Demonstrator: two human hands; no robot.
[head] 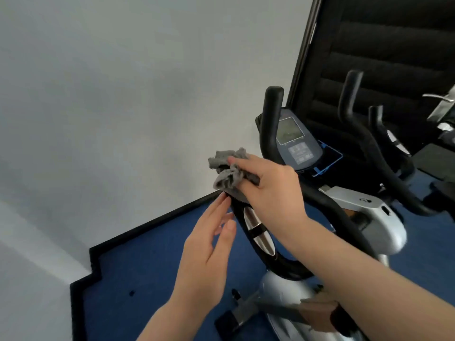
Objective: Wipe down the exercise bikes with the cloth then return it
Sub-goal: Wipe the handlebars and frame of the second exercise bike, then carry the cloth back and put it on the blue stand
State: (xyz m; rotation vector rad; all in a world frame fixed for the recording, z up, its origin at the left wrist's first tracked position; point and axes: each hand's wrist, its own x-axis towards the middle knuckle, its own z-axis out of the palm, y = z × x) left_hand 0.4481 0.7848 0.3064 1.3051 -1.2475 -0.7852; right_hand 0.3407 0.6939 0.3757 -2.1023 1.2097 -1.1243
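A: So, where's the cloth point(229, 172)?

B: Bunched in the right hand point(273, 190), fingers curled round it. Grey, nubbly terry-type fabric, crumpled into folds, sitting on the upper end of the bike's left handlebar grip point(256, 232).

A: Grip material?

B: Black, matte, prob. foam or rubber, a long curved bar. Has an oval metal plate point(258, 231) set in it, shiny chrome w/ a dark band across the middle.

A: Left hand point(211, 244)?

B: Holding nothing. Fingers straight and slightly spread, tips touching or just beside the grip below the cloth; can't tell which.

A: Rest of the exercise bike point(364, 217)?

B: Silver-grey moulded plastic body, smooth, rounded. Console point(295, 139) up top: dark blue-grey housing, greyish rectangular screen, block of buttons under it. Upright black handle point(270, 114) w/ rounded end beside the console, left of it.

A: Anything else?

B: Second bike point(384, 153) at right, black curved bars, another oval metal plate on one. Floor point(138, 271) is blue carpet, fine texture, edged by black skirting point(152, 222) w/ a stepped corner. Wall point(123, 94) is plain pale grey, smooth. Dark ribbed panel point(384, 57) behind the bikes, horiz. padded-looking bands.
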